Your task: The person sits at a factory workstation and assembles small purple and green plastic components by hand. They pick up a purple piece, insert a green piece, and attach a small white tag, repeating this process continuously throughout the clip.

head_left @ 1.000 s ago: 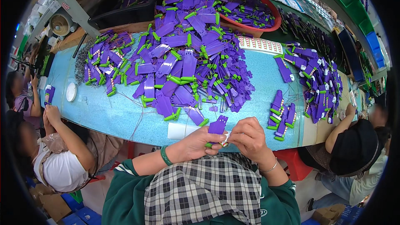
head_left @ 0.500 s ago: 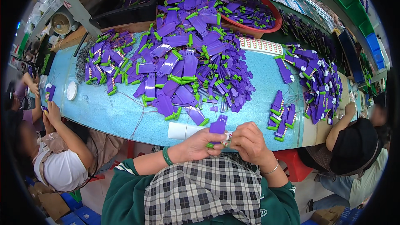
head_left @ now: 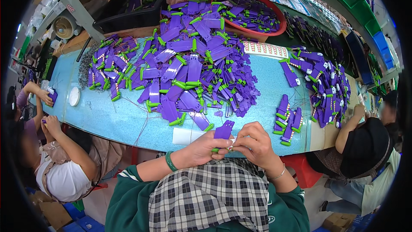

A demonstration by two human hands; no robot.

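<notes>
Above my lap, at the table's near edge, my left hand (head_left: 205, 148) is closed round a flat purple plastic piece (head_left: 224, 129) with a green end. My right hand (head_left: 256, 147) meets it from the other side, thumb and finger pinched at the piece's lower edge. A small whitish bit shows between the fingers, too small to name. A white strip (head_left: 183, 135) lies on the table just beyond my left hand. Farther off spreads a big heap of purple and green pieces (head_left: 176, 66), some with thin wires.
A small group of pieces (head_left: 283, 116) lies to the right, near a larger pile (head_left: 330, 90). Behind are a sheet of red-and-white stickers (head_left: 265, 49), a red basin (head_left: 284, 25) and a black tray (head_left: 124, 22). Co-workers sit at both sides; a white lid (head_left: 74, 96) lies left.
My right hand has shifted slightly left and up, its fingers now closer against the purple piece. The left co-worker's hand now holds a purple piece at the table edge.
</notes>
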